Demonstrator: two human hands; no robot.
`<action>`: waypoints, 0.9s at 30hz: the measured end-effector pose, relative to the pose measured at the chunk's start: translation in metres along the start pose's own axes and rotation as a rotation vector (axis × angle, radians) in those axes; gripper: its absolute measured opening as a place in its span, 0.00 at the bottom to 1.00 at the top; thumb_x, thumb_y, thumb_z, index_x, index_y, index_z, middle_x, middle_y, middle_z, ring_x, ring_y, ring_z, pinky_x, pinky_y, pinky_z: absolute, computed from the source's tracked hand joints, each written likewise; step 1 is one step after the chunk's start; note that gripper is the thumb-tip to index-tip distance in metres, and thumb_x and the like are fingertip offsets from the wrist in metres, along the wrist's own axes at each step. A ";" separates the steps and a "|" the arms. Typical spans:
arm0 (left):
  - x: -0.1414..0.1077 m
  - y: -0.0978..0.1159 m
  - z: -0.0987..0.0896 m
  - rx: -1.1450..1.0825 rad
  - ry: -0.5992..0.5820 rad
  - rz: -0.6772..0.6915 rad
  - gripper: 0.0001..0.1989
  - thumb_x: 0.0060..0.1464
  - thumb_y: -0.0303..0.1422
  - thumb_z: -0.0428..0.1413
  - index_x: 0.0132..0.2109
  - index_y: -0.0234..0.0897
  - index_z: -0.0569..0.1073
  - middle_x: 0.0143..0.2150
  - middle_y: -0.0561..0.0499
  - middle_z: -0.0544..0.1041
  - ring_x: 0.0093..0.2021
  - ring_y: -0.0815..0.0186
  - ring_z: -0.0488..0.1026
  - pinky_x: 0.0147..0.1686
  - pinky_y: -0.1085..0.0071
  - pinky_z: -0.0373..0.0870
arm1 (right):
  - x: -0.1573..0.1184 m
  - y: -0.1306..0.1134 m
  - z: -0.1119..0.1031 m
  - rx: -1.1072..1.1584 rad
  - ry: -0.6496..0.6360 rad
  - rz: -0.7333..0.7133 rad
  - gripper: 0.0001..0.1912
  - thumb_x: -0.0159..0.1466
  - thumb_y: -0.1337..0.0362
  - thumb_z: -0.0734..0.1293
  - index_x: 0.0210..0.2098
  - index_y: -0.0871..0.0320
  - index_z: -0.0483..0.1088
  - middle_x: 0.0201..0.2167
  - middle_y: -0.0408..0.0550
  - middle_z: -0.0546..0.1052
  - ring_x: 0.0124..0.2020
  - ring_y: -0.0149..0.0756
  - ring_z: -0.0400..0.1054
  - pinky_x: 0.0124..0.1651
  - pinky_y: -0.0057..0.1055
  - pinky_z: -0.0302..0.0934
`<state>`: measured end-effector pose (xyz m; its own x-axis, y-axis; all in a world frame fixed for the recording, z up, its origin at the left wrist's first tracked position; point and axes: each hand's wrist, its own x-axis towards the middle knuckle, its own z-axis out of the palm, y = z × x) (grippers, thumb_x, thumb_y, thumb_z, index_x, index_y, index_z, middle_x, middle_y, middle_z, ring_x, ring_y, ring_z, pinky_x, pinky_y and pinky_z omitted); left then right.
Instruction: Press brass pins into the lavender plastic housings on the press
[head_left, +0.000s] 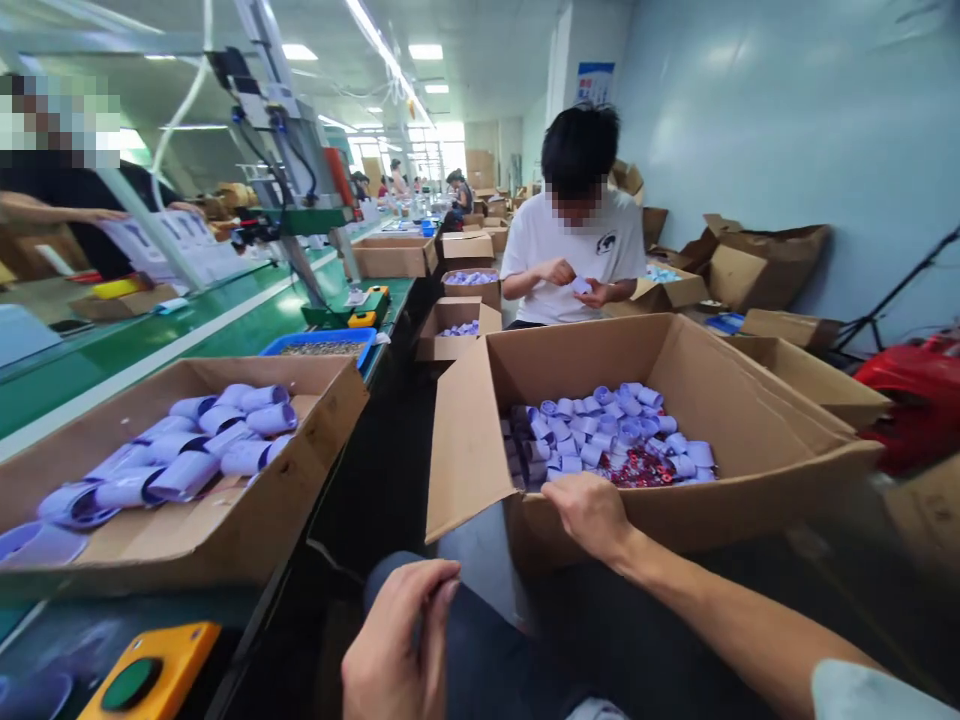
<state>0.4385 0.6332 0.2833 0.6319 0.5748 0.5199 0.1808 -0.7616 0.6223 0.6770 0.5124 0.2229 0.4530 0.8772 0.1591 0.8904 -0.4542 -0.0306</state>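
My right hand point(589, 515) grips the near rim of an open cardboard box point(757, 400), its fingers over the edge. Many short light-purple plastic cylinders point(592, 425) lie inside, hollow where their ends show. Among them, close to the near wall, is a heap of small red pieces point(637, 467), too small to name. My left hand point(405, 640) is raised above my leg, left of the box and touching nothing around it. Its fingers are curled with the thumb pressed against them; whatever they may hold is hidden.
On the left bench stands another cardboard box point(292, 480) of larger purple cylinders point(187, 450). Beyond it is a blue tray point(367, 340) of small parts. A yellow switch box with a green button point(131, 685) sits at the bench's near end. A co-worker point(574, 240) sits opposite, handling a purple piece.
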 end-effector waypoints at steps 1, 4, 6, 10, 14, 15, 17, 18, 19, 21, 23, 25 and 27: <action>0.007 0.001 0.009 -0.033 -0.030 0.008 0.07 0.59 0.38 0.53 0.39 0.44 0.75 0.36 0.55 0.78 0.35 0.70 0.76 0.37 0.79 0.72 | 0.003 0.001 0.002 -0.004 -0.002 -0.008 0.11 0.65 0.72 0.59 0.34 0.56 0.72 0.32 0.46 0.77 0.36 0.36 0.69 0.36 0.32 0.49; 0.014 -0.002 0.027 -0.088 -0.036 -0.072 0.08 0.59 0.39 0.53 0.38 0.44 0.75 0.34 0.56 0.79 0.34 0.71 0.76 0.35 0.80 0.71 | 0.008 0.001 0.002 -0.019 -0.015 -0.022 0.10 0.66 0.70 0.59 0.34 0.56 0.72 0.33 0.46 0.77 0.37 0.36 0.69 0.37 0.32 0.50; 0.011 -0.011 0.034 -0.106 -0.039 -0.160 0.11 0.58 0.43 0.53 0.37 0.43 0.76 0.33 0.55 0.79 0.32 0.70 0.77 0.33 0.80 0.71 | 0.008 0.000 -0.003 -0.029 -0.031 -0.014 0.10 0.66 0.70 0.59 0.34 0.56 0.71 0.33 0.46 0.77 0.37 0.36 0.69 0.37 0.32 0.50; 0.002 -0.028 0.037 -0.123 -0.077 -0.297 0.16 0.55 0.48 0.53 0.36 0.42 0.77 0.32 0.54 0.79 0.31 0.68 0.76 0.31 0.77 0.71 | 0.006 0.005 -0.022 -0.012 -0.112 -0.040 0.03 0.64 0.65 0.65 0.37 0.54 0.71 0.35 0.43 0.78 0.39 0.36 0.71 0.35 0.29 0.52; -0.007 -0.043 0.026 -0.115 -0.065 -0.399 0.17 0.52 0.50 0.53 0.37 0.43 0.77 0.34 0.53 0.79 0.32 0.66 0.76 0.34 0.74 0.72 | 0.003 0.028 -0.034 0.019 -0.247 -0.083 0.10 0.55 0.62 0.72 0.37 0.53 0.72 0.33 0.43 0.80 0.38 0.39 0.74 0.31 0.27 0.52; -0.009 -0.046 0.023 -0.108 -0.052 -0.430 0.18 0.52 0.50 0.53 0.37 0.43 0.77 0.34 0.53 0.80 0.33 0.65 0.76 0.34 0.74 0.72 | 0.002 0.033 -0.035 0.015 -0.265 -0.068 0.10 0.54 0.63 0.73 0.36 0.53 0.73 0.32 0.44 0.80 0.37 0.40 0.74 0.30 0.27 0.52; -0.012 -0.052 0.019 -0.102 -0.019 -0.492 0.19 0.50 0.52 0.54 0.37 0.42 0.78 0.35 0.52 0.80 0.33 0.63 0.76 0.36 0.72 0.72 | -0.002 0.038 -0.032 -0.007 -0.263 -0.009 0.06 0.56 0.64 0.71 0.34 0.55 0.73 0.31 0.48 0.80 0.35 0.42 0.74 0.30 0.28 0.53; -0.013 -0.055 0.018 -0.100 -0.005 -0.518 0.20 0.49 0.52 0.54 0.37 0.42 0.78 0.35 0.51 0.80 0.34 0.63 0.77 0.36 0.72 0.73 | -0.005 0.037 -0.030 -0.018 -0.245 0.027 0.04 0.58 0.64 0.69 0.34 0.55 0.73 0.32 0.49 0.80 0.35 0.42 0.74 0.31 0.29 0.53; -0.014 -0.057 0.019 -0.101 0.005 -0.538 0.21 0.48 0.53 0.54 0.36 0.42 0.78 0.35 0.51 0.80 0.34 0.62 0.77 0.37 0.71 0.73 | -0.009 0.035 -0.027 -0.027 -0.221 0.061 0.03 0.60 0.66 0.66 0.35 0.55 0.73 0.33 0.49 0.80 0.36 0.42 0.74 0.32 0.29 0.54; -0.015 -0.058 0.022 -0.116 0.004 -0.559 0.21 0.47 0.53 0.54 0.36 0.42 0.78 0.34 0.51 0.80 0.33 0.62 0.76 0.37 0.70 0.73 | -0.015 0.029 -0.021 -0.035 -0.174 0.119 0.07 0.63 0.69 0.62 0.35 0.55 0.72 0.33 0.47 0.80 0.36 0.39 0.74 0.34 0.29 0.55; -0.016 -0.057 0.026 -0.139 -0.014 -0.554 0.21 0.47 0.53 0.54 0.36 0.42 0.78 0.34 0.51 0.80 0.33 0.62 0.76 0.37 0.70 0.73 | -0.018 0.024 -0.016 -0.034 -0.139 0.155 0.11 0.64 0.71 0.58 0.36 0.55 0.72 0.34 0.46 0.79 0.38 0.38 0.73 0.37 0.29 0.56; -0.018 -0.056 0.028 -0.157 -0.026 -0.539 0.20 0.48 0.52 0.54 0.36 0.41 0.77 0.34 0.51 0.79 0.33 0.61 0.76 0.37 0.70 0.72 | -0.018 0.022 -0.013 -0.025 -0.122 0.167 0.13 0.65 0.72 0.57 0.37 0.55 0.72 0.35 0.47 0.79 0.40 0.38 0.73 0.39 0.29 0.56; -0.022 -0.056 0.027 -0.164 -0.015 -0.539 0.20 0.49 0.52 0.54 0.36 0.40 0.77 0.33 0.50 0.79 0.34 0.61 0.75 0.37 0.69 0.72 | -0.017 0.025 -0.014 -0.008 -0.127 0.157 0.13 0.65 0.72 0.57 0.37 0.55 0.72 0.36 0.47 0.79 0.41 0.39 0.72 0.41 0.30 0.57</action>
<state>0.4345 0.6549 0.2216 0.4937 0.8644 0.0954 0.3623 -0.3042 0.8810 0.6911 0.4845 0.2330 0.5884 0.8081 0.0274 0.8085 -0.5874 -0.0373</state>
